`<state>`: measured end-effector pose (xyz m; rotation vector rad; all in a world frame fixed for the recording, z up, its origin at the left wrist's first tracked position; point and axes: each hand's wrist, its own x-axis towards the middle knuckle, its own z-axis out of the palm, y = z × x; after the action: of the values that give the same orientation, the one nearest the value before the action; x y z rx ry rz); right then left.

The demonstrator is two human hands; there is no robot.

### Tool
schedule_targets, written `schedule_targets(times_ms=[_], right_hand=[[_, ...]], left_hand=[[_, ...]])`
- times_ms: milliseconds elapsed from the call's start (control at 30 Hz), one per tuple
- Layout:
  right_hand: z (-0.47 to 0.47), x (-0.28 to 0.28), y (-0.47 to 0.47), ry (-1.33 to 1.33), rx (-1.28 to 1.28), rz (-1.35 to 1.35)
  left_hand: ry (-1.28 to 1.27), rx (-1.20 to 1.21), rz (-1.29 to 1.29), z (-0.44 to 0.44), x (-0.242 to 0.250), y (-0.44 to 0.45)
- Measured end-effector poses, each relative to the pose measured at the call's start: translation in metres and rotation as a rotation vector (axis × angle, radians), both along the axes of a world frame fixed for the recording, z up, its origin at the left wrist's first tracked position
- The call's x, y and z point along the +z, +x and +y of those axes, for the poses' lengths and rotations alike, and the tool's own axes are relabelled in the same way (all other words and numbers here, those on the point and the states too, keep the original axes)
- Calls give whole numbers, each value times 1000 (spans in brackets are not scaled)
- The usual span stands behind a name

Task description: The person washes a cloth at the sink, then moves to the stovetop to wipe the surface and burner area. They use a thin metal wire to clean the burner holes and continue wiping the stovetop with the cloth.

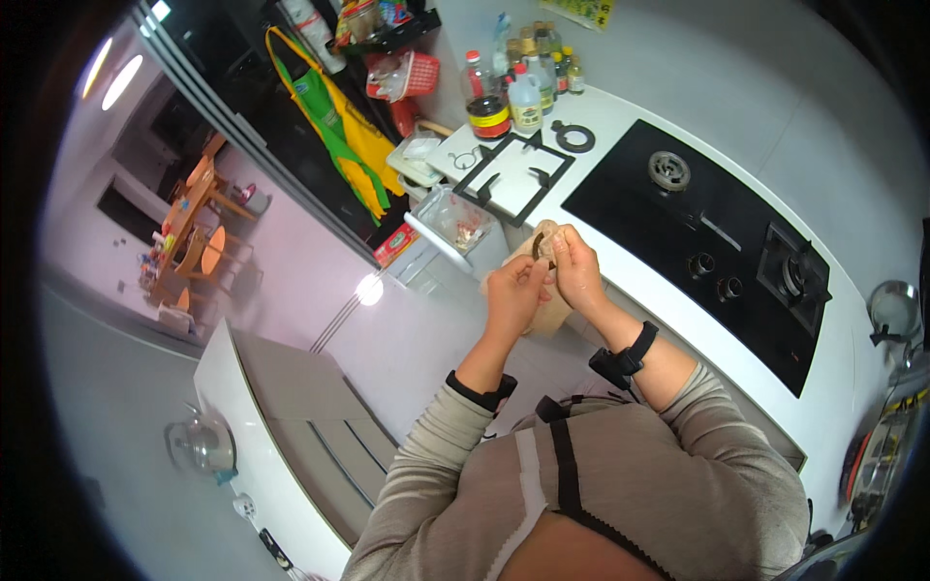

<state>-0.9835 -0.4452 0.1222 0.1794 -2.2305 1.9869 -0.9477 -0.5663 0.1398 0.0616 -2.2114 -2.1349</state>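
Note:
Both hands meet in front of me, near the counter's front edge. My right hand [577, 270] grips a tan cloth or paper sheet [550, 317] that hangs down below the fingers. Between the hands shows a small dark curved piece [538, 245], perhaps a burner ring, partly wrapped in the sheet. The fingers of my left hand [517, 289] pinch at its lower end; much of the piece is hidden. A black pan-support grate [519, 215] lies on the white counter just beyond the hands. Behind it rests a black burner ring [575, 138].
A black gas hob [697, 240] is set into the counter, its nearer burner without a grate. Bottles [524, 102] stand at the far corner. An open lined bin [465, 225] hangs left of the grate. A glass pot [203, 443] sits on the left counter.

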Motion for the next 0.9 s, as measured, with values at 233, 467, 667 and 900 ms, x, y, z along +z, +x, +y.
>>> schedule_targets(times_ms=[233, 467, 667, 900], right_hand=[[-29, -6, 4, 248, 163, 241], [27, -28, -34, 22, 38, 182], [148, -31, -75, 184, -418, 225], [266, -109, -117, 1081, -727, -168]], left_hand=[[-18, 36, -63, -53, -10, 16], [20, 100, -70, -53, -10, 6], [-2, 68, -100, -38, -15, -23], [-27, -34, -124, -8, -22, -63]])
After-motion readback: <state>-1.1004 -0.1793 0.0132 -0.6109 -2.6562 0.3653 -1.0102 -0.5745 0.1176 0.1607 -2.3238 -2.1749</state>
